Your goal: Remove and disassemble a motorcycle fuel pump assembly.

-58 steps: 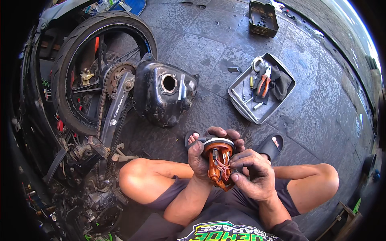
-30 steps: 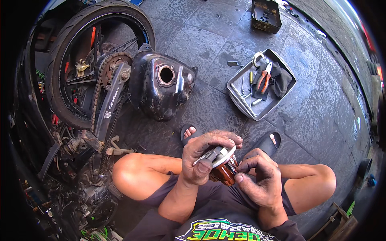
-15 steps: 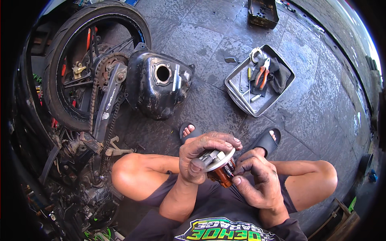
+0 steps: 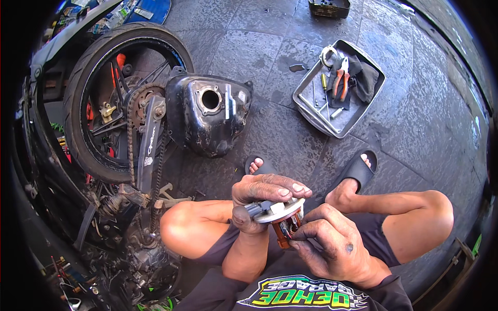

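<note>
Above my lap I hold a fuel pump [image 4: 279,211] with a round white flange, a dark connector plug and an orange-brown plastic body. My left hand [image 4: 258,189] is closed around its flange end, fingers over the top and thumb at the connector. The thumb and index finger of my right hand [image 4: 332,241] pinch at the open side of the body, where thin wires show. Exactly what sits between those fingertips is partly hidden. Beyond my feet, to the left, a black fuel tank [image 4: 215,132] lies with its round opening facing up.
A motorcycle's rear wheel [image 4: 78,114] with chain and swingarm [image 4: 148,140] stands at the left. On the tiled floor, right of the tank, a grey tray [image 4: 303,103] holds orange-handled pliers [image 4: 340,85], a screwdriver [image 4: 324,83], a dark cloth [image 4: 366,83] and other tools. A dark box [image 4: 329,10] sits farther back.
My view has shifted, so the tray and box sit higher in the picture. The pump is tilted slightly differently, and my right hand has turned, its fingertips still at the pump's side.
</note>
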Motion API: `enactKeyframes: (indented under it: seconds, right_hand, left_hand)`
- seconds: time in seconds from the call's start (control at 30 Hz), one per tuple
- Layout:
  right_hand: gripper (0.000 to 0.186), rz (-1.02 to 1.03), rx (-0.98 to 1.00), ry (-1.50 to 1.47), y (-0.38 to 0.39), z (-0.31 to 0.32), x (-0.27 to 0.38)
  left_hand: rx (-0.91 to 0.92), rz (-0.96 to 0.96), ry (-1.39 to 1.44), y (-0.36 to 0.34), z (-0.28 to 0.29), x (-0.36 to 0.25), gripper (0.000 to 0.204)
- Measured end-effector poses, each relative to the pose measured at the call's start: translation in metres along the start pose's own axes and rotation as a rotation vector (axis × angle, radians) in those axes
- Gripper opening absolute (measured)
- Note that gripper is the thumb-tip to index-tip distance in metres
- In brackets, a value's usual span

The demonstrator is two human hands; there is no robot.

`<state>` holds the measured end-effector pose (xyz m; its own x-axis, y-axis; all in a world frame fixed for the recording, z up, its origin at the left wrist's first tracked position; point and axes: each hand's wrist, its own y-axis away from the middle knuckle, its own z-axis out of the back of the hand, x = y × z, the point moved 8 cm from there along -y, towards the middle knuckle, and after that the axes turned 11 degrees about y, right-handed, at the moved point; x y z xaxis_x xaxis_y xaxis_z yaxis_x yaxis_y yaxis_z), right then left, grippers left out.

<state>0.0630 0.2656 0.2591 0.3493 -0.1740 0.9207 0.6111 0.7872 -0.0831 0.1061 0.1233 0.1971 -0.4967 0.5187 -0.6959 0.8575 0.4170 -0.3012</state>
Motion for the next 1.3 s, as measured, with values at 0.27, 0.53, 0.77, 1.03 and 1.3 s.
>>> enactKeyframes:
  seconds: [0.27,0.53,0.77,1.03,1.3]
  right_hand:
    - [0.028,0.048,-0.027,0.017,0.005,-0.003,-0.001]
    - [0.034,0.035,-0.113,0.044,0.019,-0.009,-0.014]
    - [0.034,-0.018,-0.141,0.002,0.016,-0.016,-0.023]
    - [0.034,-0.094,-0.13,-0.048,0.007,-0.015,-0.044]
    - [0.034,-0.168,-0.111,-0.07,-0.004,-0.012,-0.065]
  left_hand:
    - [-0.026,0.053,0.161,0.006,0.003,0.011,0.112]
    - [0.057,0.133,0.089,0.019,0.005,0.015,0.101]
    - [-0.071,0.091,0.125,0.02,0.013,0.016,0.091]
    - [-0.131,0.1,0.083,0.019,0.025,0.028,0.089]
    - [-0.191,0.124,0.022,0.015,0.036,0.043,0.088]
